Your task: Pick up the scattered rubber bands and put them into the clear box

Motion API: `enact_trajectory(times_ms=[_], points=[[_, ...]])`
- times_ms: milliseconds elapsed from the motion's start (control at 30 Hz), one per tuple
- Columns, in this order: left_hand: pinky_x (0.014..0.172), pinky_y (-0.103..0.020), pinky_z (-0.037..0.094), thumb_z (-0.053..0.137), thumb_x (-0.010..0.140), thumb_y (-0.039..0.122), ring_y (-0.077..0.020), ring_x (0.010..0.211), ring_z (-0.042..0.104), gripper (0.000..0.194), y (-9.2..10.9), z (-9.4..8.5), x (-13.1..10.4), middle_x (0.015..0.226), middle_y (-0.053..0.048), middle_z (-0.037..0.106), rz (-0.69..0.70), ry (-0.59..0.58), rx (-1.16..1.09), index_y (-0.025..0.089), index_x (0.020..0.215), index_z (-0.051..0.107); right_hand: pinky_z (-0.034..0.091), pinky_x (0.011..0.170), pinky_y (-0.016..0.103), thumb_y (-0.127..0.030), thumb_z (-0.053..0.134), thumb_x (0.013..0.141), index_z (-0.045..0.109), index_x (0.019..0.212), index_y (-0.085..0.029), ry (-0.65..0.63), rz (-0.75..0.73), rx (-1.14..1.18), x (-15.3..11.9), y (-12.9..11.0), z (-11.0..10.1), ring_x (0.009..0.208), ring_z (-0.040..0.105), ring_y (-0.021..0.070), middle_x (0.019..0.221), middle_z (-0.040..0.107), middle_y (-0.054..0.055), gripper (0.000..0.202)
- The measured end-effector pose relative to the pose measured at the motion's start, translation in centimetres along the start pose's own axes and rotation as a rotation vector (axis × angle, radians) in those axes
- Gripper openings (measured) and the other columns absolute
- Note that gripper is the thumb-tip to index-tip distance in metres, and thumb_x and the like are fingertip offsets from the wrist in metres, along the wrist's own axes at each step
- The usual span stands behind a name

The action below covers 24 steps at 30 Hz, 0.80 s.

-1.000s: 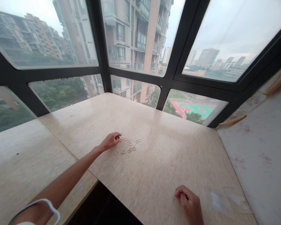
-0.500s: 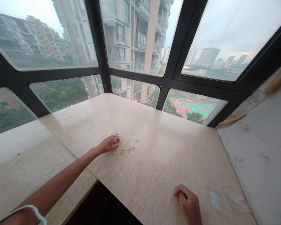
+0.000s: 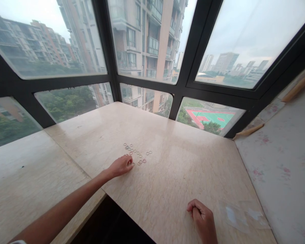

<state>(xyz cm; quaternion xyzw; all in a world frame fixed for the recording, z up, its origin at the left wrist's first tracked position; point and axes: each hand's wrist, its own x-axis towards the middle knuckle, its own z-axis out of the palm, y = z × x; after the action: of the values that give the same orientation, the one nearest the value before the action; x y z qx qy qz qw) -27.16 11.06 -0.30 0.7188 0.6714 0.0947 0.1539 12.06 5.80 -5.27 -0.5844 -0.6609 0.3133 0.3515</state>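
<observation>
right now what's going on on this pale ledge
A person's left hand is at the near side of a scatter of thin rings on the pale ledge; whether its grip holds one is hidden. The right hand is curled closed, with some clear plastic lying to its right.

the ledge (image 3: 173, 169) is surfaced in veined, marble-like stone, polished smooth, and window light is softly reflected in its gloss. the material of the thin rings (image 3: 127, 147) cannot be told at this size. slightly hazed glass panes (image 3: 132, 37) are held in dark, smooth frames (image 3: 183, 90). the wall is covered with matt floral wallpaper (image 3: 277, 162); clear plastic packets (image 3: 232, 216) are creased and shiny.
</observation>
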Motion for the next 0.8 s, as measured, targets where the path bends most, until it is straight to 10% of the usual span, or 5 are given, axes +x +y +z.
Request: enact_trajectory(times_ms=[333, 800], points=[[0.07, -0.029, 0.043, 0.05, 0.082, 0.032, -0.0211, 0.088, 0.059, 0.029, 6.6, 3.7, 5.7, 0.106, -0.01, 0.057, -0.064, 0.106, -0.046, 0.017, 0.106, 0.058, 0.032, 0.047, 0.022, -0.023, 0.038, 0.072, 0.054, 0.056, -0.018, 0.007, 0.007, 0.047, -0.1, 0.0, -0.1, 0.047, 0.042, 0.0124, 0.049, 0.046, -0.002, 0.023], [0.065, -0.028, 0.04, 0.049, 0.082, 0.022, -0.0198, 0.076, 0.059, 0.013, 6.2, 2.1, 7.7, 0.08, -0.007, 0.065, -0.082, 0.192, -0.052, 0.017, 0.078, 0.06, 0.033, 0.049, 0.023, -0.022, 0.038, 0.071, 0.054, 0.056, -0.018, 0.008, 0.012, 0.088, 0.1, -0.4, -0.2, 0.049, 0.044, 0.013, 0.05, 0.046, -0.001, 0.023]])
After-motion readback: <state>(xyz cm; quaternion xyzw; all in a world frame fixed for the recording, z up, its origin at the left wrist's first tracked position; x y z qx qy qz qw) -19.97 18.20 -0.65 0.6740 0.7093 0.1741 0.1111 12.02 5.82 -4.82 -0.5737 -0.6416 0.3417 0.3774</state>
